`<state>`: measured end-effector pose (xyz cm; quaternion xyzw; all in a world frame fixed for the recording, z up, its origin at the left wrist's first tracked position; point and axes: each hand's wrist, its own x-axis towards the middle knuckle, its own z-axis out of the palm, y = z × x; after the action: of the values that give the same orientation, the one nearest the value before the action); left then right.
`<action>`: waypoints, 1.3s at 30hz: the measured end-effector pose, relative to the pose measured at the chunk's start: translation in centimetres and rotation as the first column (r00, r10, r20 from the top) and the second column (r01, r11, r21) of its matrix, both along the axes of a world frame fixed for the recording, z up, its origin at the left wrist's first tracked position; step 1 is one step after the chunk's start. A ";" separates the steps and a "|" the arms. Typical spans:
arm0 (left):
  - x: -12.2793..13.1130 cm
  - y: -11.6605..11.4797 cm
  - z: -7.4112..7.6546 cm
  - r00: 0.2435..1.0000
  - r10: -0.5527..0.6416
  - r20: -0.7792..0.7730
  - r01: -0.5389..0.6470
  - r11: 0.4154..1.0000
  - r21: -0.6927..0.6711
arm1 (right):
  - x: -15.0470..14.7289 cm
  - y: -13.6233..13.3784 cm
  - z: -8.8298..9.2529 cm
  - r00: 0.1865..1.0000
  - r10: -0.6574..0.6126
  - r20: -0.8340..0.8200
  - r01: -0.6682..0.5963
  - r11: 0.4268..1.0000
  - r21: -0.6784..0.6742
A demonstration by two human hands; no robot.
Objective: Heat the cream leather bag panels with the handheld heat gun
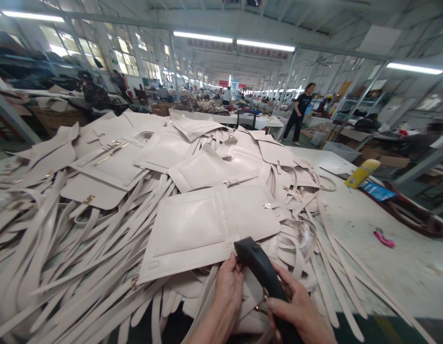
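Head view: both hands rise from the bottom edge, close together. The right hand (296, 310) is wrapped around the black tool (262, 274), which tilts up and left. The left hand (228, 286) curls beside it, fingertips touching the tool's head, above the cream bag panel (193, 229) on the bench (386, 267).

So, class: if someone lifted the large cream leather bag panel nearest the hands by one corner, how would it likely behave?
The large cream leather bag panel lies flat with crisp edges, so it probably droops gently rather than collapsing. Its smooth sheen suggests it may slide off the pile of cream straps. The attached straps would likely dangle and drag.
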<state>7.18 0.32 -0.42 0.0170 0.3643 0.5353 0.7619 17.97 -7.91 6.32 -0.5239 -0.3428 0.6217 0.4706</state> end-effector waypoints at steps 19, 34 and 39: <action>0.3 1.6 0.3 0.995 0.030 0.098 -0.016 0.990 -0.143 | -0.3 -0.9 0.9 0.999 0.005 0.033 -0.003 0.998 -0.062; 0.3 0.2 0.1 0.991 0.006 0.133 -0.004 1.000 -0.011 | -1.4 2.6 2.9 0.990 0.052 0.131 -0.053 0.999 -0.002; 0.4 -0.1 -0.1 0.992 0.040 0.122 -0.034 0.998 -0.049 | -1.1 6.6 3.6 0.985 0.017 0.170 -0.032 0.996 0.086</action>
<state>7.58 0.26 -0.57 -0.0405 0.3294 0.5409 0.7729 16.82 -1.30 9.90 -0.5493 -0.4149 0.5650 0.4548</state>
